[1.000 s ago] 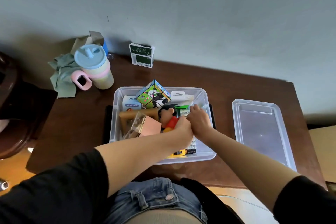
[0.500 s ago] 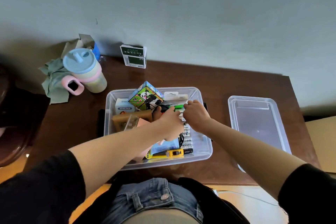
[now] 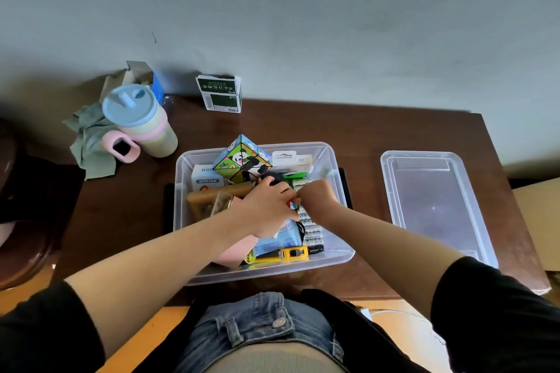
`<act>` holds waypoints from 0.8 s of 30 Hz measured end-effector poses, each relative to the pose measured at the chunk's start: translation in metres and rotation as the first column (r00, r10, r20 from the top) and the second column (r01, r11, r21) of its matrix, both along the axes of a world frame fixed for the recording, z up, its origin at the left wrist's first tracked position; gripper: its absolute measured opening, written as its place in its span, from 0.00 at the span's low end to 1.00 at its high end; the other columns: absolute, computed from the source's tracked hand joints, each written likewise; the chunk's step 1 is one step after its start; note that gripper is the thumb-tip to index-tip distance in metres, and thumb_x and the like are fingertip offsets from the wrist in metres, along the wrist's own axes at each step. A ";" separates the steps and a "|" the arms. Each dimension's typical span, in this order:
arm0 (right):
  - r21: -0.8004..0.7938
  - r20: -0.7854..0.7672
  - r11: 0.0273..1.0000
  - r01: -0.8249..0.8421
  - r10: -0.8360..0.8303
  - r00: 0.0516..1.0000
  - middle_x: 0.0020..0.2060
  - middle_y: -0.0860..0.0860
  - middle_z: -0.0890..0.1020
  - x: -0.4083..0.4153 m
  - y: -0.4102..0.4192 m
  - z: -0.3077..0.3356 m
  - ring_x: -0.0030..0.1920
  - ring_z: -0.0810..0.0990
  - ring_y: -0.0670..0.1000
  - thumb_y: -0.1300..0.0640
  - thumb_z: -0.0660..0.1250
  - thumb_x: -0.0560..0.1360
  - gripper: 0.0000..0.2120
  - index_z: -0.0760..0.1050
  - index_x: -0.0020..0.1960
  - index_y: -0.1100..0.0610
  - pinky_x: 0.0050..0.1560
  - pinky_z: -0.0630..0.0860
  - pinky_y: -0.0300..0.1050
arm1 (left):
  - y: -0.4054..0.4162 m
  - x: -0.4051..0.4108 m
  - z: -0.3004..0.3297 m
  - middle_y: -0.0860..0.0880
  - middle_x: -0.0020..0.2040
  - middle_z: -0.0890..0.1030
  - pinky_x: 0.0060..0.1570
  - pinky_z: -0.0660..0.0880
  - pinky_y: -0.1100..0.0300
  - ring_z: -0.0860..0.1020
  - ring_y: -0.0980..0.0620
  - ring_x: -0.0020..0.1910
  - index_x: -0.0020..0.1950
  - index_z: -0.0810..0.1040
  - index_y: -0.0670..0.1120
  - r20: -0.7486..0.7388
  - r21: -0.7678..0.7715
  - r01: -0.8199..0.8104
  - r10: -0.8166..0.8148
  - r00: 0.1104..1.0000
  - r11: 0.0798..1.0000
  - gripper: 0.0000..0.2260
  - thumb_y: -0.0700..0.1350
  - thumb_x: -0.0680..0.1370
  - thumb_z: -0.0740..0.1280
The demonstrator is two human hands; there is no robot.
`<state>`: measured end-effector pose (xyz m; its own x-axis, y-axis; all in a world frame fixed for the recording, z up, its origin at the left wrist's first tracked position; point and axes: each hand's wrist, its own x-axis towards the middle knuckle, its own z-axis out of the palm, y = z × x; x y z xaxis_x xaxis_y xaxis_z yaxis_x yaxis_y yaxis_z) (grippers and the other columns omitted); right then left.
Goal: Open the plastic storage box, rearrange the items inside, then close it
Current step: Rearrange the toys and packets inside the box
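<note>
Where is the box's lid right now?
In the head view the clear lid lies flat on the brown table, off to the right of the open storage box, apart from it and untouched by either hand.

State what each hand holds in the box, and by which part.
Left hand grips a toy with black ears, round its body. Right hand is curled over the batteries; its hold cannot be told.
</note>
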<state>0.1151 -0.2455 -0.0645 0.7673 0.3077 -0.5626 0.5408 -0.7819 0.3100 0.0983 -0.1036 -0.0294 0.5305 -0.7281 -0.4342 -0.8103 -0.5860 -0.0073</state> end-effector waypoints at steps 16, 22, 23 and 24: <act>0.185 -0.025 0.954 0.237 -0.237 0.971 0.57 0.52 0.79 -0.007 0.001 -0.007 0.57 0.78 0.53 0.64 0.60 0.78 0.13 0.70 0.61 0.58 0.49 0.72 0.41 | 0.008 -0.008 -0.014 0.49 0.72 0.63 0.68 0.57 0.44 0.60 0.46 0.71 0.65 0.71 0.61 0.096 -0.202 -0.056 0.077 0.992 0.978 0.15 0.49 0.80 0.58; 0.206 -0.050 0.926 0.316 -0.313 0.948 0.57 0.54 0.78 -0.008 0.003 -0.001 0.58 0.78 0.54 0.65 0.60 0.78 0.13 0.70 0.62 0.59 0.50 0.73 0.42 | 0.010 -0.007 -0.012 0.48 0.73 0.62 0.69 0.55 0.44 0.59 0.47 0.72 0.67 0.70 0.60 0.062 -0.185 -0.070 0.083 0.995 0.980 0.16 0.50 0.80 0.56; 0.212 -0.052 0.922 0.325 -0.322 0.945 0.57 0.54 0.78 -0.008 0.003 0.001 0.57 0.78 0.54 0.66 0.60 0.77 0.13 0.71 0.61 0.59 0.49 0.73 0.43 | 0.010 -0.007 -0.011 0.48 0.73 0.61 0.69 0.55 0.45 0.59 0.47 0.72 0.67 0.70 0.60 0.059 -0.186 -0.073 0.086 0.995 0.980 0.16 0.50 0.80 0.56; 0.218 -0.051 0.919 0.329 -0.326 0.944 0.56 0.54 0.79 -0.008 0.003 0.005 0.56 0.78 0.54 0.67 0.60 0.77 0.13 0.72 0.60 0.59 0.48 0.74 0.43 | 0.009 -0.007 -0.011 0.48 0.74 0.61 0.69 0.55 0.45 0.58 0.46 0.73 0.67 0.70 0.61 0.051 -0.185 -0.076 0.087 0.995 0.980 0.16 0.50 0.80 0.56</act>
